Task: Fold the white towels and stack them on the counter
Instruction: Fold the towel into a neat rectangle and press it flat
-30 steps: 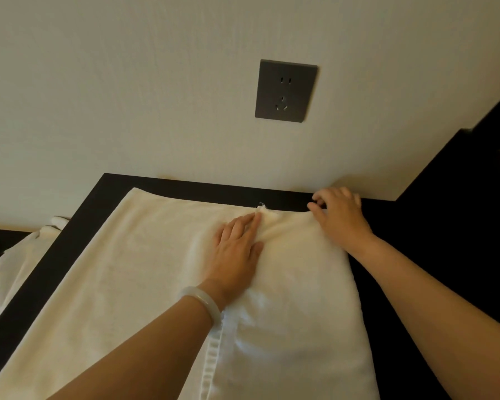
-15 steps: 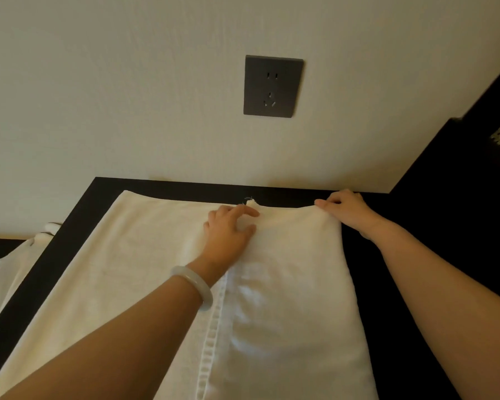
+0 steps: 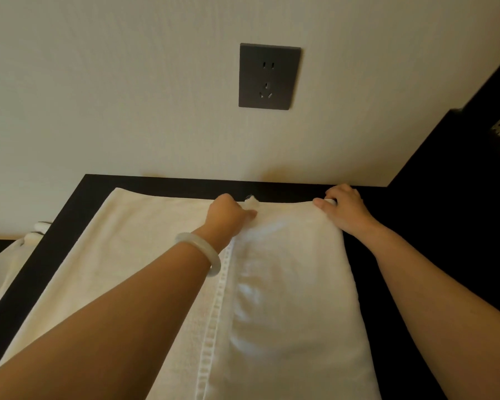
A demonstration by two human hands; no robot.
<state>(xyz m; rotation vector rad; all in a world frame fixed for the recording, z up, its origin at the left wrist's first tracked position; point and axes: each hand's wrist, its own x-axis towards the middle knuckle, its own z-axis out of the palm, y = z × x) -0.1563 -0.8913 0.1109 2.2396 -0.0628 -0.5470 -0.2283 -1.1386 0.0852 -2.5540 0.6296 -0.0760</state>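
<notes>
Head cam: left hand (image 3: 227,217), flat on the white towel (image 3: 286,284) a second ago, now pinches its far edge with curled fingers (image 3: 250,214); right hand (image 3: 342,207) grips the far right corner. Towel's on the table (image 3: 70,215), fold probably next.

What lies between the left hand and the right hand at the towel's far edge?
In the head view, only the far edge of the folded white cloth towel, with a small white tuft beside the left hand, spans to the right hand.
</notes>
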